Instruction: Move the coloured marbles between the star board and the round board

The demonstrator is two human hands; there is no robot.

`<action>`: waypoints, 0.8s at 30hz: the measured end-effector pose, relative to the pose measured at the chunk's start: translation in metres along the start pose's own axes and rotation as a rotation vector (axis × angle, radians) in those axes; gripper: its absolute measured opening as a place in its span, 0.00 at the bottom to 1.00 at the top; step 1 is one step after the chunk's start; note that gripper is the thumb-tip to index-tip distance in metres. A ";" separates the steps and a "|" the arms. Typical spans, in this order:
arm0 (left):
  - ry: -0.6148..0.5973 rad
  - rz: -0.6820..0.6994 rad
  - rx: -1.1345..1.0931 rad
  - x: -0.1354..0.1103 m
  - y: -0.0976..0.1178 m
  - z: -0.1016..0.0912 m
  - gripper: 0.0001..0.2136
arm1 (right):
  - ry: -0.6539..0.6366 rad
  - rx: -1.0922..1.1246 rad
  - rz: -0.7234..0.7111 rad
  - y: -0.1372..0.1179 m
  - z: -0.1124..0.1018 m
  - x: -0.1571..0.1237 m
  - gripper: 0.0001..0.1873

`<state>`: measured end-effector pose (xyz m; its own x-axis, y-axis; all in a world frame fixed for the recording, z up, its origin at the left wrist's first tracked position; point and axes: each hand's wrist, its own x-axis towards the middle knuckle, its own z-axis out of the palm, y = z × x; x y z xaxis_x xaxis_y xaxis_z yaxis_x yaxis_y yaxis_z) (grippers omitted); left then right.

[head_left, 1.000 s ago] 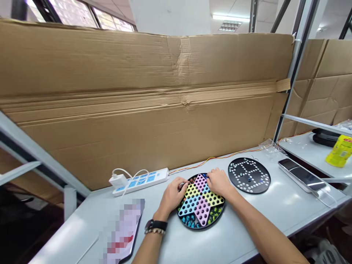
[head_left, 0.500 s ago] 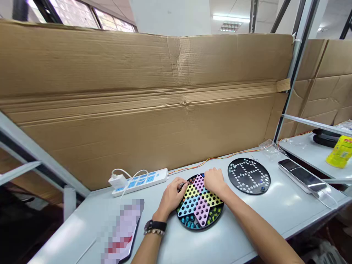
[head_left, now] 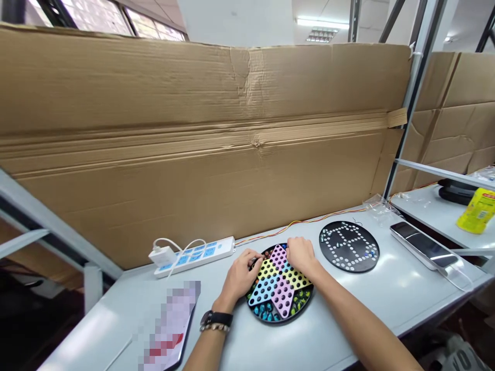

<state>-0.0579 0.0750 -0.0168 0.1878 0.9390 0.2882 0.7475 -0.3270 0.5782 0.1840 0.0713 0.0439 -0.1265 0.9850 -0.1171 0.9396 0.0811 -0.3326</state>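
A round Chinese checkers board [head_left: 284, 298] with a pink, yellow and blue star lies flat on the table before me. Blue marbles [head_left: 265, 312] and yellow-green marbles [head_left: 300, 301] fill the near compartments of its black rim. My left hand [head_left: 242, 274], wearing a black band and a beaded bracelet, curls its fingers round the board's left edge. Over the upper right part of the star, my right hand [head_left: 301, 256] is closed with knuckles up. Its fingertips are hidden, so whatever they hold cannot be seen.
Right of the board lies a black disc [head_left: 349, 246] with white dots and several marbles. Farther right is a phone [head_left: 423, 245] on a white box. A power strip [head_left: 197, 256] and a partly blurred tablet-like device [head_left: 170, 327] are at left. Cardboard [head_left: 209, 190] stands behind.
The view has shifted slightly. Both hands keep nearly the same places on the board. Some marbles on the black disc appear to have shifted.
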 end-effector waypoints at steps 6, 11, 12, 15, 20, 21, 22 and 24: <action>-0.005 -0.023 0.025 0.000 -0.001 0.001 0.19 | -0.005 0.087 -0.003 0.005 0.005 0.005 0.18; -0.007 -0.025 0.038 -0.001 -0.003 0.002 0.19 | -0.019 0.107 -0.016 0.007 0.006 0.007 0.16; -0.004 -0.024 0.039 -0.001 -0.003 0.002 0.19 | -0.024 0.108 -0.018 0.008 0.006 0.007 0.16; 0.002 -0.022 0.037 -0.001 -0.003 0.002 0.19 | -0.041 0.106 -0.029 0.010 0.004 0.007 0.17; -0.003 -0.016 0.028 -0.001 -0.003 0.003 0.18 | -0.072 0.086 -0.058 0.013 0.001 0.008 0.17; -0.002 -0.016 0.026 -0.001 -0.003 0.003 0.18 | -0.073 0.081 -0.060 0.012 0.001 0.008 0.17; 0.000 -0.018 0.025 -0.001 -0.003 0.003 0.18 | -0.073 0.078 -0.062 0.012 0.002 0.008 0.17; 0.007 -0.024 0.025 -0.001 -0.005 0.004 0.18 | -0.068 0.078 -0.069 0.013 0.003 0.010 0.17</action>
<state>-0.0593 0.0755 -0.0227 0.1646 0.9458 0.2799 0.7677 -0.3010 0.5657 0.1936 0.0815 0.0355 -0.2137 0.9647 -0.1539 0.9008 0.1336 -0.4131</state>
